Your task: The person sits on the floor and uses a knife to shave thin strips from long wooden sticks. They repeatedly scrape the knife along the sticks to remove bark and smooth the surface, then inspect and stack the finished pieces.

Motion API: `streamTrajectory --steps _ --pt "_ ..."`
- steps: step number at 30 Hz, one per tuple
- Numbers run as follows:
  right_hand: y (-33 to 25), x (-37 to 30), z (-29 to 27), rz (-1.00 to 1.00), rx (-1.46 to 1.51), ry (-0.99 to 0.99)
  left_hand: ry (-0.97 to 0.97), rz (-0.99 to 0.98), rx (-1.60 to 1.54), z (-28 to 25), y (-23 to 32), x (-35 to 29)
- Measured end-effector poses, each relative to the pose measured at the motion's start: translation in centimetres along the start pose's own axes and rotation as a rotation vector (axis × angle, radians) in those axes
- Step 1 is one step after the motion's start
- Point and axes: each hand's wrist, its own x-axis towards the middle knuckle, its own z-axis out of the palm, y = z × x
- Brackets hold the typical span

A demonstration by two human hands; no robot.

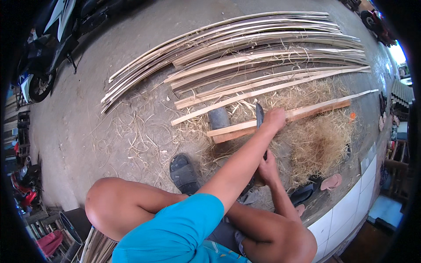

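Left arm: stretched forward and up from the lower middle, nearly straight, crossing over the right.
Left hand [274,119]: fingers curled shut, knuckles up.
Right arm: bent, forearm angled up from the lower right.
Right hand [267,168]: closed in a grip, below the left hand.

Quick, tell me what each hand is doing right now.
Left hand: grip closed on the bamboo strip, beside the blade.
Right hand: grip closed on the knife handle, mostly hidden.
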Motion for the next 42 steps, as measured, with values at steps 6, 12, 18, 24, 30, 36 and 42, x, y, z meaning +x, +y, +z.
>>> streamTrajectory --steps 6,12,18,24,30,36,42 --pt "3.0 -3.6 4.5 -0.267 -0.473 -0.631 0.053 0.06 -0.118 0.4 0.4 0.8" --pt "-1.1 -2.2 3.2 -0.12 -0.191 -0.223 0.046 0.038 -0.103 -0.4 -0.5 -0.1" --pt "-1.1 -2.3 3.0 0.047 -0.354 -0.423 0.065 0.039 -0.105 -0.1 -0.5 0.3" --pt "0.1 -3.0 4.3 -0.111 -0.306 -0.486 0.062 0.055 -0.09 -0.3 -0.7 0.1" --pt "-0.8 -4.0 5.6 -0.71 -0.286 -0.455 0.025 0.02 -0.103 -0.5 0.2 -0.2" --pt "-0.7 -1.5 1.6 0.146 0.109 -0.139 -0.074 0.076 -0.013 -1.7 0.0 0.5" --pt "-1.0 -3.3 4.2 0.136 -0.154 -0.331 -0.046 0.188 -0.004 -1.2 -0.5 0.2"
